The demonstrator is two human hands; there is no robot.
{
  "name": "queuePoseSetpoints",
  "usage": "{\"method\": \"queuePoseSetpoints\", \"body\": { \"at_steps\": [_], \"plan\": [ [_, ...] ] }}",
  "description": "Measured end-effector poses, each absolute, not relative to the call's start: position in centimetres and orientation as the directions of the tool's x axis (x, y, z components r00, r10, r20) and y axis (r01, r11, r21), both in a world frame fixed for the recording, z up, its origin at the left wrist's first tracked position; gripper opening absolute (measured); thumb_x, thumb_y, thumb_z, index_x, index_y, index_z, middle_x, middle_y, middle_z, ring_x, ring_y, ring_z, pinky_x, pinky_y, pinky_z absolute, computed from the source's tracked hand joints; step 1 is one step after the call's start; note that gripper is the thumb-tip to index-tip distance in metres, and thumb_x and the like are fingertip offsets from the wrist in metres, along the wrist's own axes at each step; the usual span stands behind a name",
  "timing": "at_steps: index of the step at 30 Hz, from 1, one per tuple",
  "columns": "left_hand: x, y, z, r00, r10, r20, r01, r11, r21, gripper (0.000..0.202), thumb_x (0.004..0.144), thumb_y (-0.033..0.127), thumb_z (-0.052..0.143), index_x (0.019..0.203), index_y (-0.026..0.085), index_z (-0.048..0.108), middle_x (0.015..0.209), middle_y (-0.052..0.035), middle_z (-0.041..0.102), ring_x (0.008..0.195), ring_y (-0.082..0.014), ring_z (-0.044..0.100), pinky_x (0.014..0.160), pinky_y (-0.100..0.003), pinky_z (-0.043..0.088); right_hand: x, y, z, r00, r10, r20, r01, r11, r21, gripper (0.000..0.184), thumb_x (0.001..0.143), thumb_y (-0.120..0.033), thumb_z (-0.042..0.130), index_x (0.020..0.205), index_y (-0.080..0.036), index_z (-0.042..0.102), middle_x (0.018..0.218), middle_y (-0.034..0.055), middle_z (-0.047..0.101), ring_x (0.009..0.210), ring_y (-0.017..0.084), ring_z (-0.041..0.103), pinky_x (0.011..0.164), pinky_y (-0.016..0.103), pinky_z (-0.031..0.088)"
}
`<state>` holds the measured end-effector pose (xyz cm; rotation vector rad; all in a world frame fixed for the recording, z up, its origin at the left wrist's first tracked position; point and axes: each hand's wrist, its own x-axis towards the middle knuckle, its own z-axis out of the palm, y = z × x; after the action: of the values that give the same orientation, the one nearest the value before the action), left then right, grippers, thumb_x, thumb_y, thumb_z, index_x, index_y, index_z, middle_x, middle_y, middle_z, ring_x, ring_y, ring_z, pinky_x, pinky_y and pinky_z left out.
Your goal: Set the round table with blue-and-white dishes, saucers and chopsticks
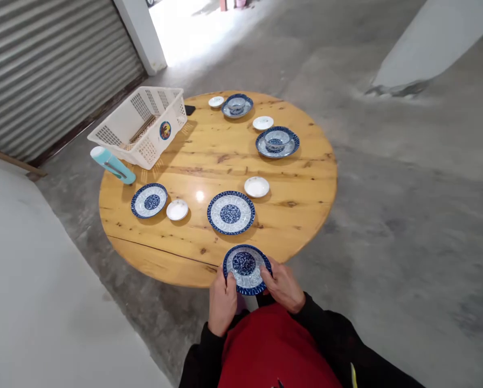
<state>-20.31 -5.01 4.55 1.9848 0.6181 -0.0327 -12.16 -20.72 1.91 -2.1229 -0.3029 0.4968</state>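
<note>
A blue-and-white patterned plate (244, 263) is held in front of me at the table's near edge. My left hand (223, 297) grips its left rim with the thumb on top, and my right hand (282, 285) grips the right rim the same way. Just beyond it a matching plate (230, 213) lies on the round wooden table (185, 245). Beside that plate sits a small white dish (256, 187). To the left lie another blue-and-white plate (149, 201) and a second white dish (177, 210).
A white plastic basket (144, 153) with chopsticks (142, 130) stands at the left, near a turquoise bottle (112, 164). Farther back are two plates with bowls (277, 141) (236, 104) and white dishes (263, 123). A dark flat object (190, 110) lies behind the basket.
</note>
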Motion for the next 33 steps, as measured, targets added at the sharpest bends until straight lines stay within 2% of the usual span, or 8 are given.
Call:
{"method": "queuePoseSetpoints", "body": {
  "at_steps": [6,11,14,20,23,28,33],
  "plan": [
    [-20.6,-7.6,3.7,0.922,0.223,-0.316,0.383,-0.405,0.831,0.035,0.097,0.033,0.038,0.118,0.016,0.061,0.106,-0.0124,0.073,0.096,-0.0237,0.067,0.092,-0.034,0.050,-15.0,-24.9,2.4,0.935,0.231,-0.268,-0.086,-0.585,-0.806,0.038,0.085,-0.049,0.036,0.087,-0.020,0.060,0.059,0.0058,0.065,0.050,0.023,0.064,0.049,0.030,0.046],
    [-18.9,-9.8,4.3,0.950,0.112,-0.293,0.310,-0.478,0.822,0.034,0.098,0.030,0.036,0.118,0.017,0.060,0.105,-0.0118,0.073,0.095,-0.0244,0.067,0.091,-0.036,0.050,-15.1,-27.5,2.8,0.954,0.119,-0.274,-0.179,-0.506,-0.844,0.032,0.082,-0.052,0.042,0.079,-0.023,0.056,0.058,0.0034,0.063,0.044,0.022,0.062,0.044,0.030,0.047],
    [-17.2,-11.2,4.4,0.958,0.077,-0.275,0.275,-0.508,0.816,0.033,0.098,0.030,0.036,0.115,0.016,0.060,0.103,-0.0120,0.072,0.094,-0.0241,0.066,0.090,-0.037,0.050,-14.3,-29.0,2.7,0.948,0.093,-0.305,-0.233,-0.448,-0.863,0.032,0.081,-0.053,0.045,0.078,-0.023,0.057,0.058,0.0018,0.062,0.042,0.021,0.062,0.042,0.029,0.048],
    [-11.5,-17.9,4.4,0.958,0.007,-0.287,0.241,-0.561,0.792,0.031,0.097,0.029,0.036,0.109,0.016,0.062,0.099,-0.0106,0.072,0.090,-0.0232,0.066,0.088,-0.036,0.050,-9.7,-36.0,2.3,0.947,0.042,-0.318,-0.270,-0.430,-0.861,0.044,0.077,-0.060,0.045,0.084,-0.020,0.061,0.061,0.0062,0.065,0.044,0.023,0.062,0.044,0.032,0.049],
    [-7.7,-23.0,4.6,0.957,-0.016,-0.288,0.229,-0.567,0.791,0.031,0.095,0.027,0.039,0.114,0.016,0.061,0.104,-0.0104,0.072,0.094,-0.0233,0.066,0.090,-0.035,0.050,-6.3,-41.2,2.5,0.949,0.015,-0.315,-0.278,-0.430,-0.859,0.047,0.075,-0.062,0.044,0.084,-0.019,0.061,0.063,0.0086,0.067,0.047,0.025,0.064,0.047,0.033,0.051],
    [-1.9,-31.3,5.0,0.933,-0.043,-0.358,0.264,-0.595,0.759,0.040,0.095,0.027,0.037,0.126,0.016,0.059,0.104,-0.0106,0.074,0.091,-0.0259,0.069,0.087,-0.038,0.052,-0.9,-49.8,3.1,0.929,0.013,-0.369,-0.326,-0.440,-0.837,0.044,0.075,-0.061,0.046,0.083,-0.020,0.060,0.060,0.0089,0.067,0.044,0.025,0.064,0.047,0.034,0.051],
    [1.9,-36.1,5.4,0.913,0.007,-0.409,0.317,-0.643,0.697,0.044,0.097,0.033,0.037,0.133,0.016,0.056,0.110,-0.0124,0.074,0.100,-0.0291,0.071,0.090,-0.039,0.051,4.0,-54.8,3.4,0.925,0.062,-0.374,-0.302,-0.477,-0.825,0.037,0.075,-0.058,0.049,0.077,-0.023,0.059,0.057,0.0079,0.068,0.043,0.027,0.065,0.045,0.034,0.049]
  ]
}}
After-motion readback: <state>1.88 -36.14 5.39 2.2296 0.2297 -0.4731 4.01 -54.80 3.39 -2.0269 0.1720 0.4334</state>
